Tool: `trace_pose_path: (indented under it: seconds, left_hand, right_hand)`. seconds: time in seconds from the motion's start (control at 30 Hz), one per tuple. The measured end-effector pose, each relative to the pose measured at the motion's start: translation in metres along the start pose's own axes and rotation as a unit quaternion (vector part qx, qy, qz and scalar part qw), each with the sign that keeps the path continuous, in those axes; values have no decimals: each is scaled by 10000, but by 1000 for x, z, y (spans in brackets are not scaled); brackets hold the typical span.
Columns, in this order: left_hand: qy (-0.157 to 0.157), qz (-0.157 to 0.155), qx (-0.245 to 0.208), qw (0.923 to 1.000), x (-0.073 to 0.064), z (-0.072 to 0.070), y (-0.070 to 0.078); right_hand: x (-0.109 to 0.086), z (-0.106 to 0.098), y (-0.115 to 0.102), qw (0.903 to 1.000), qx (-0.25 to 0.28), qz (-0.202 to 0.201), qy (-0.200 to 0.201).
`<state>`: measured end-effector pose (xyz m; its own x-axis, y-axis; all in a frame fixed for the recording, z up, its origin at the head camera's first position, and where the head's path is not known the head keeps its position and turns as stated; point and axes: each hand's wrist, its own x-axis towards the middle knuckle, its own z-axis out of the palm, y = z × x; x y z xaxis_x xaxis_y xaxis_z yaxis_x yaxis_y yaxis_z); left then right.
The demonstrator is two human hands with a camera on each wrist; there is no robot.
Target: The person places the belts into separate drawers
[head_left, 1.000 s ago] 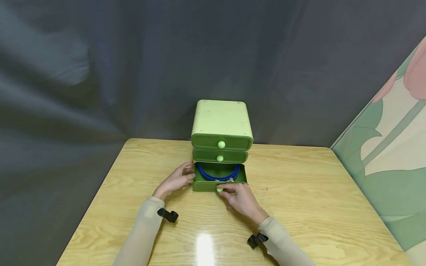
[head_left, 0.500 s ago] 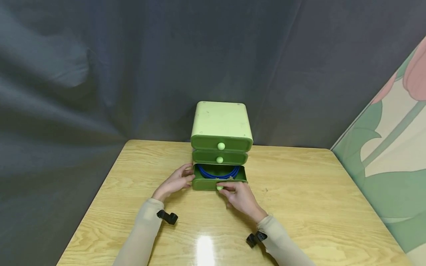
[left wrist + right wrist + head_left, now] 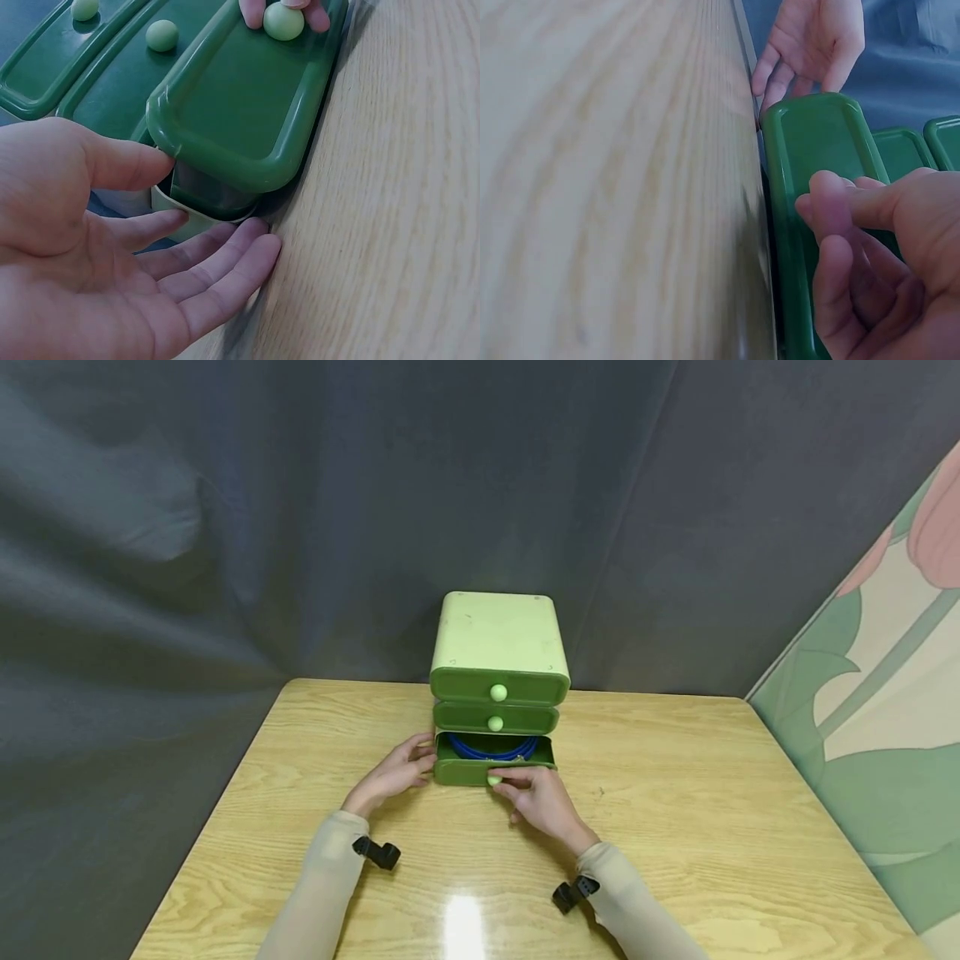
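A small green chest of three drawers (image 3: pixel 498 631) stands at the back of the table. Its bottom drawer (image 3: pixel 461 773) is partly pulled out, and a coiled blue cable (image 3: pixel 487 754) with metal ends lies inside. My right hand (image 3: pixel 546 803) pinches the round light-green knob (image 3: pixel 494 780) of that drawer between thumb and fingers. On the chest's left side my left hand (image 3: pixel 392 774) rests with fingers extended. In the left wrist view its thumb touches the drawer's front corner, and its fingers (image 3: pixel 217 289) lie along the lower edge of the casing.
The upper two drawers, each with a round knob (image 3: pixel 498 692), are pushed in. Under everything is a wooden table (image 3: pixel 675 802). Behind it hangs a dark grey curtain (image 3: pixel 375 510); a flower-patterned cloth (image 3: pixel 885 693) is at the right.
The bottom drawer has slid a little further in with my right hand on its knob, and less of the blue cable shows. My left hand stays beside the chest.
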<state>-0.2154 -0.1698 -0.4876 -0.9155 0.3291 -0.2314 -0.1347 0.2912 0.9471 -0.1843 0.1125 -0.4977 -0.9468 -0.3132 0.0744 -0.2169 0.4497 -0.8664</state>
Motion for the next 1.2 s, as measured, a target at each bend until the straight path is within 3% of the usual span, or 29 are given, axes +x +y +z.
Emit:
trace_pose_path:
  seconds: [0.23, 0.73, 1.0, 1.2]
  left_hand:
    - [-49, -44, 9, 10000, -2, -1, 1]
    - [-50, 27, 140, 9999, -4, 0, 2]
    - [-77, 43, 195, 9998, -4, 0, 2]
    - [-81, 59, 220, 9997, -5, 0, 2]
  right_hand:
    - [3, -1, 2, 9993, 340, 63, -139]
    - [11, -1, 7, 9984, 515, 184, -134]
    - [10, 1, 4, 9959, 730, 522, -91]
    - [10, 1, 4, 9965, 684, 456, -121]
